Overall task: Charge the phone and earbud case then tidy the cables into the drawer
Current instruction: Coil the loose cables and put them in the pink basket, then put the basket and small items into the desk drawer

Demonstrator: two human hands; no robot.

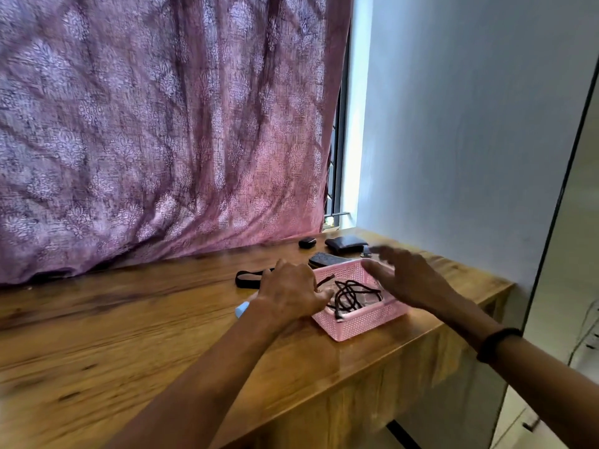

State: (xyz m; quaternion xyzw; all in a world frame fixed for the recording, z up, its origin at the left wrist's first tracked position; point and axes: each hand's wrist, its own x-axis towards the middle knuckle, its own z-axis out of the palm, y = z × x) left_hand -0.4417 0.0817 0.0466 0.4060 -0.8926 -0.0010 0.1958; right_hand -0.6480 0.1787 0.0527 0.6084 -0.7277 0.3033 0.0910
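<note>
Wooden table [129, 345], pink basket [359, 322], phone [327, 260], wallet [345, 244], earbud case [307, 243]

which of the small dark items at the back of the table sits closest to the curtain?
The rounded black earbud case, leftmost of the group, just off the curtain hem. The wallet and phone lie farther right.

Glossy varnished wood desk [129, 335], pink perforated plastic basket [363, 322], woven patterned curtain [162, 124], possibly leather wallet [345, 244]

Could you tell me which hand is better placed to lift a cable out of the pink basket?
The left hand, probably: its fingertips are already at the basket's near-left rim, beside the tangled dark cables. The right hand is open and motion-blurred above the far-right side, farther from the cables.
</note>
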